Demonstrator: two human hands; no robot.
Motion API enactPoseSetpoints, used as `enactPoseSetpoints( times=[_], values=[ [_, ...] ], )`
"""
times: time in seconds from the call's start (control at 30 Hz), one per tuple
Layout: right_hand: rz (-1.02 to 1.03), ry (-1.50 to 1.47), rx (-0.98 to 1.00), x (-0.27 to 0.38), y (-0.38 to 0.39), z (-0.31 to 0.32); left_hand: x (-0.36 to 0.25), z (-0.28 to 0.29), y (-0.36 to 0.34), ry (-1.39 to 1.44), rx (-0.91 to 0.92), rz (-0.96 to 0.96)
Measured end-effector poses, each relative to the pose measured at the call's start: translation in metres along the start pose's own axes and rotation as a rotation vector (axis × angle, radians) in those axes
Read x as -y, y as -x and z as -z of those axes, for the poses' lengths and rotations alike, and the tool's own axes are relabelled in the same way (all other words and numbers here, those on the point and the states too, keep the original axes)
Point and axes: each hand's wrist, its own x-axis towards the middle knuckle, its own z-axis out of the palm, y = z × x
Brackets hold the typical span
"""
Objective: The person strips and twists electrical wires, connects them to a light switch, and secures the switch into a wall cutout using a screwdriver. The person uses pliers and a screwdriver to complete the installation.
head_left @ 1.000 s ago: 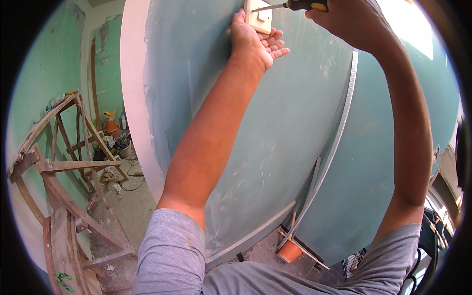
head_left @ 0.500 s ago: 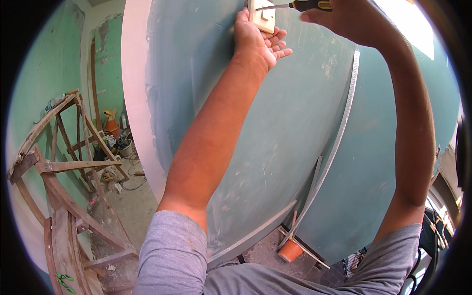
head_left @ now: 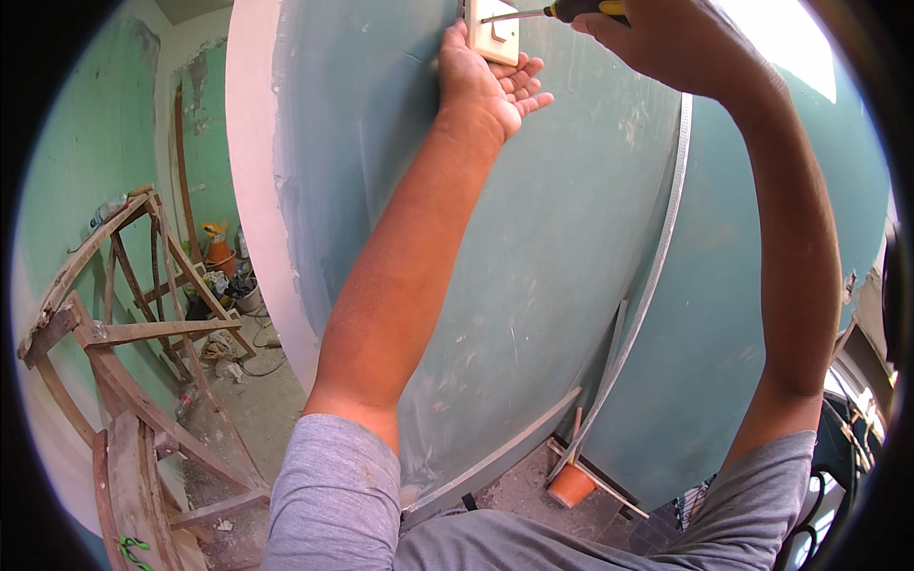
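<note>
A cream light switch [head_left: 495,36] with a square plate sits against the blue-green wall [head_left: 552,200] at the top of the view. Under its lower edge my left hand [head_left: 483,84] supports it, thumb at the left side and the other fingers spread out below. My right hand [head_left: 671,43] is closed round the black-and-yellow handle of a screwdriver [head_left: 571,10]. The screwdriver's shaft points left, and its tip meets the left part of the switch plate. Part of the right hand is cut off by the upper edge.
At the left stands a wooden trestle [head_left: 133,333], with a plastic bottle [head_left: 108,209] on top. Pots and rubbish lie on the floor beyond it. An orange pot [head_left: 571,485] stands at the wall's foot, beside leaning strips. A pale corner strip [head_left: 666,238] runs down the wall.
The view has shifted slightly, so the switch and both hands appear a little further left. The screwdriver's tip remains on the switch plate, and both hands keep their hold.
</note>
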Motion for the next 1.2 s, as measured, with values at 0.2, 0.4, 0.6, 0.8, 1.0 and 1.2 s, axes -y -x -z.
enactPoseSetpoints(
  times=[0.2,0.4,0.6,0.8,1.0,1.2],
  values=[
    [-0.051,-0.086,0.078,-0.039,0.003,-0.007,0.001,0.000,-0.002,-0.023,-0.013,-0.016],
    [-0.116,-0.203,0.145,-0.052,0.015,-0.026,-0.002,-0.003,0.001,-0.043,-0.019,-0.011],
    [-0.065,-0.240,0.136,-0.055,0.016,-0.040,-0.003,0.004,-0.002,-0.066,0.028,0.003],
    [-0.110,-0.292,0.197,-0.054,0.010,-0.041,-0.002,0.003,-0.001,-0.087,0.042,-0.006],
    [-0.346,-0.531,0.589,-0.069,-0.013,-0.017,0.000,0.003,-0.001,-0.067,0.037,-0.025],
    [-0.455,-0.690,0.666,-0.102,-0.017,-0.052,-0.003,-0.004,-0.002,-0.031,-0.014,0.048]
  ],
)
